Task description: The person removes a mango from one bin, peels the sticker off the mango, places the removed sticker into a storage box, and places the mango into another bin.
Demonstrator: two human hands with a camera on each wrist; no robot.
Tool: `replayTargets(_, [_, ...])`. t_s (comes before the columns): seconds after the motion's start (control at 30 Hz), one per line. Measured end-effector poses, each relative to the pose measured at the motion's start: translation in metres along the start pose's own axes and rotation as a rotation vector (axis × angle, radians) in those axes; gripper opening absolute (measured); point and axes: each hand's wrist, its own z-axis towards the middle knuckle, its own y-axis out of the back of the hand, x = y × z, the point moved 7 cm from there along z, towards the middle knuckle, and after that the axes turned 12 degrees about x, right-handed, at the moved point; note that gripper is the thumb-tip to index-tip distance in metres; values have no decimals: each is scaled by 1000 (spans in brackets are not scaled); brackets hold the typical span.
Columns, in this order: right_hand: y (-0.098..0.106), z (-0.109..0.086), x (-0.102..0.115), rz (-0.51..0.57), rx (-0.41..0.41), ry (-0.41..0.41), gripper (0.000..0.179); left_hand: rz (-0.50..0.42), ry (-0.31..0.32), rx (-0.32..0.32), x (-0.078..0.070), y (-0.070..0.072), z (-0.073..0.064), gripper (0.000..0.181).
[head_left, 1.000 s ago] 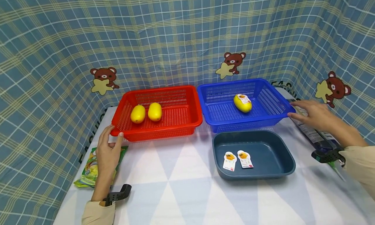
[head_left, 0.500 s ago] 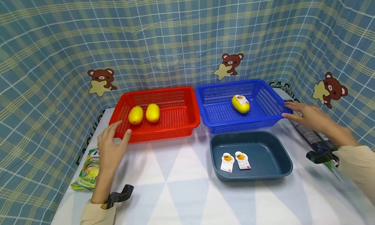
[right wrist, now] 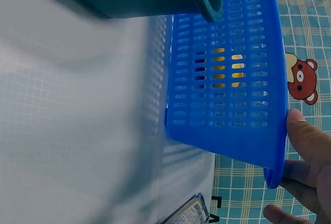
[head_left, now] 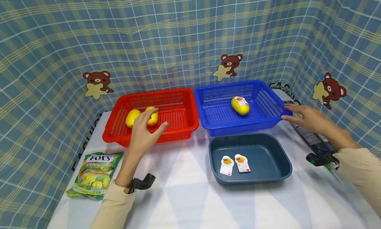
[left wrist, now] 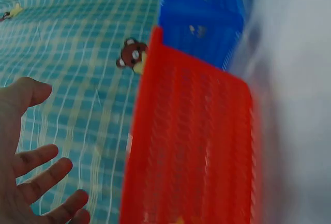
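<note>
My left hand (head_left: 143,133) hovers over the front edge of the red basket (head_left: 178,135), fingers spread and holding nothing. Two yellow mango-like fruits, a left one (head_left: 132,118) and a right one (head_left: 152,119) partly behind my fingers, lie in that basket. My right hand (head_left: 308,118) grips the right corner of the blue basket (head_left: 238,127); in the right wrist view the thumb (right wrist: 302,131) touches its rim and fingers pass behind it. One yellow fruit (head_left: 239,108) bearing a mango-picture label (head_left: 241,101) lies inside. In the left wrist view the left fingers (left wrist: 49,180) are apart from the red basket.
A dark teal tray (head_left: 265,181) stands before the blue basket, holding two mango-picture labels, one left (head_left: 227,166) and one right (head_left: 242,163). A green Fox's candy bag (head_left: 96,176) lies at left. Beneath the right arm lies a dark package (head_left: 312,139). Plaid cloth walls surround the table.
My left hand has left the red basket's front-left corner and moved right, over its front edge, uncovering the candy bag. The right hand stays at the blue basket's corner. The head view has shifted slightly.
</note>
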Motion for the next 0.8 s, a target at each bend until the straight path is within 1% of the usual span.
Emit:
replayTargets(0.1, [0, 1, 1, -16, -1, 0, 74, -58, -12, 54, -11, -8, 14, 61])
replayTargets(0.2, [-1, 1, 1, -21, -2, 2, 73, -102, -22, 87, -22, -15, 29, 60])
replayTargets(0.37, [0, -1, -2, 3, -3, -6, 73, -162, -47, 140, -41, -30, 58, 61])
replayTargets(0.47, [1, 0, -3, -1, -4, -8, 73, -174, -55, 180, -51, -40, 75, 63])
replayTargets(0.7, [-1, 1, 0, 6, -6, -7, 73, -123, -46, 283, -67, -68, 120, 67])
replayTargets(0.8, [-1, 0, 1, -10, -19, -8, 73, -123, -48, 320, -77, -80, 138, 69])
